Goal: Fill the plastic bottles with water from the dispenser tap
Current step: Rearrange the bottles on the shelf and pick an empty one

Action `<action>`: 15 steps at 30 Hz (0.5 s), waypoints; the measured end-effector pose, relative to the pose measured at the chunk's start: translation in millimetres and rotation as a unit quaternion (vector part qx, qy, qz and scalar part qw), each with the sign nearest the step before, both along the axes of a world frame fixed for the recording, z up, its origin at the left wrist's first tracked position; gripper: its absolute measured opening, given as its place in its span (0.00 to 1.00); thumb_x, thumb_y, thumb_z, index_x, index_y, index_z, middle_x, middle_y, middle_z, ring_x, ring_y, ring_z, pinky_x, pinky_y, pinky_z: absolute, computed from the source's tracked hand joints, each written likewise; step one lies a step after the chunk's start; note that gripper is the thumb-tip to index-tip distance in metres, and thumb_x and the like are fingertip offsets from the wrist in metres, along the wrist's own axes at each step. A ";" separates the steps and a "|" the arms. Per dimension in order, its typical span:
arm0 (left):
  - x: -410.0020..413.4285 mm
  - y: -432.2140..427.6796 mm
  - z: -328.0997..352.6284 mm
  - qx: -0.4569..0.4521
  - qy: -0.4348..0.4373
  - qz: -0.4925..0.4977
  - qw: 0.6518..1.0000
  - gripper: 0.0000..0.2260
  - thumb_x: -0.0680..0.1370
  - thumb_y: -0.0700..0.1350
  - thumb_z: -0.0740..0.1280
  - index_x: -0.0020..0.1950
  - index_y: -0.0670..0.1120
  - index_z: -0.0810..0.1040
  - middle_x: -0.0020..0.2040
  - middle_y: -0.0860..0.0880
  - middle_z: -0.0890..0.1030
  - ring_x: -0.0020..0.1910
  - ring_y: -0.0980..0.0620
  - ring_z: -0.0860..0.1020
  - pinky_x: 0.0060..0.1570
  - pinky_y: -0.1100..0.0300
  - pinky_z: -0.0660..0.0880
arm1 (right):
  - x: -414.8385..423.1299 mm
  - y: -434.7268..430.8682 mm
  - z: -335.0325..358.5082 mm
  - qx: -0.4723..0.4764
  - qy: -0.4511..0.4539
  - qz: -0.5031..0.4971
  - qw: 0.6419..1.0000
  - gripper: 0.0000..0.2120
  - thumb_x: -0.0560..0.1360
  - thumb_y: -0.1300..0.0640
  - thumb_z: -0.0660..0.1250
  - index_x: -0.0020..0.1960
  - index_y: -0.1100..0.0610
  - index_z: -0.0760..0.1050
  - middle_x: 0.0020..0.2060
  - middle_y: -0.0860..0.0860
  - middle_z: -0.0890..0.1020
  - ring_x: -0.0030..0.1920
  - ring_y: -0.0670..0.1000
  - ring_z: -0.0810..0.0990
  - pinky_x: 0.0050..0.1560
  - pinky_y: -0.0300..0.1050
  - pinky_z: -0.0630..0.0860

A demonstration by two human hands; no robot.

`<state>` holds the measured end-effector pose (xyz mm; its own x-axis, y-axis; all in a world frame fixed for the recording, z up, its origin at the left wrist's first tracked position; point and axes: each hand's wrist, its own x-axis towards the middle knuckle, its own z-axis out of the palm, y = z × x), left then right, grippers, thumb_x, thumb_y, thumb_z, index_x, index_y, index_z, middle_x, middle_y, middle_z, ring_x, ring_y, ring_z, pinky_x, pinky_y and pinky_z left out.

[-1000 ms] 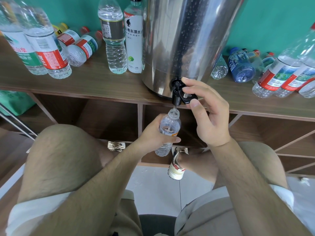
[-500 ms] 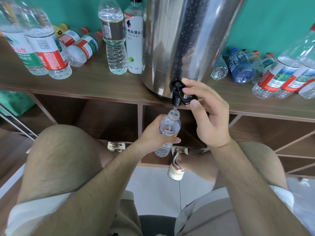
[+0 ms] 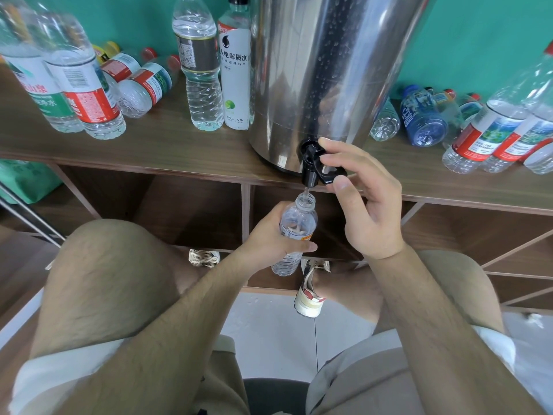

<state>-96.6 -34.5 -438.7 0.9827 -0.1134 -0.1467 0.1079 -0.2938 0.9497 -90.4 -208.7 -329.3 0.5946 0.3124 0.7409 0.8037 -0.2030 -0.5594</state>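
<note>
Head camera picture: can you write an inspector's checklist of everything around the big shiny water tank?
Surface: wooden shelf top, bearing the steel dispenser.
Job's things: small bottle, open-mouthed, under the black tap; a thin stream seems to run in.
Clutter: upright bottles left of the dispenser; lying bottles on both sides.
Hands: left hand grips the small bottle; right hand pinches the tap's lever.
Cables: nothing seen.
Surroundings: green wall, tiled floor, open compartments under the shelf.

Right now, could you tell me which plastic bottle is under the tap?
The small clear bottle gripped by the left hand, its open mouth just below the black tap; all others rest on the shelf.
</note>
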 end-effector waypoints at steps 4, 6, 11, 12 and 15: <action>0.1 0.3 -1.0 -0.005 0.000 0.000 1.000 0.35 0.68 0.51 0.84 0.67 0.64 0.68 0.59 0.62 0.79 0.60 0.58 0.79 0.59 0.60 0.76 | -0.2 0.1 1.3 0.001 -0.002 0.000 1.000 0.12 0.84 0.60 0.61 0.63 0.63 0.80 0.68 0.58 0.81 0.69 0.57 0.80 0.50 0.65 0.83; 0.3 1.0 -1.9 -0.009 0.001 0.001 1.000 0.35 0.67 0.51 0.84 0.66 0.64 0.69 0.59 0.61 0.80 0.60 0.58 0.80 0.60 0.59 0.77 | -0.4 0.8 1.3 0.002 -0.002 0.001 1.000 0.12 0.84 0.60 0.61 0.63 0.63 0.80 0.68 0.58 0.81 0.69 0.56 0.80 0.48 0.63 0.83; 0.5 1.6 -4.2 -0.013 0.003 0.002 1.000 0.35 0.66 0.51 0.85 0.67 0.63 0.70 0.58 0.61 0.81 0.59 0.58 0.80 0.61 0.57 0.78 | 0.1 0.5 0.6 0.001 -0.003 0.000 1.000 0.12 0.84 0.60 0.61 0.62 0.63 0.80 0.68 0.58 0.81 0.69 0.57 0.80 0.48 0.63 0.83; 0.7 1.5 -4.2 -0.010 0.003 0.002 1.000 0.35 0.66 0.51 0.85 0.66 0.63 0.70 0.58 0.62 0.81 0.59 0.58 0.80 0.60 0.58 0.78 | 0.1 0.4 0.7 0.001 -0.002 0.000 1.000 0.12 0.84 0.60 0.61 0.62 0.63 0.80 0.68 0.58 0.81 0.69 0.57 0.80 0.48 0.63 0.83; 0.9 1.4 -4.4 -0.008 0.005 0.004 1.000 0.34 0.66 0.52 0.85 0.65 0.65 0.70 0.57 0.63 0.81 0.58 0.59 0.80 0.58 0.60 0.77 | 0.0 0.5 0.7 0.001 -0.002 0.000 1.000 0.13 0.85 0.60 0.61 0.63 0.63 0.80 0.68 0.58 0.81 0.69 0.56 0.80 0.48 0.63 0.84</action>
<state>-95.7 -33.1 -443.1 0.9821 -0.1083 -0.1544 0.1191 -0.2784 0.9531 -90.5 -208.2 -328.7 0.5921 0.3107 0.7436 0.8055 -0.2014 -0.5573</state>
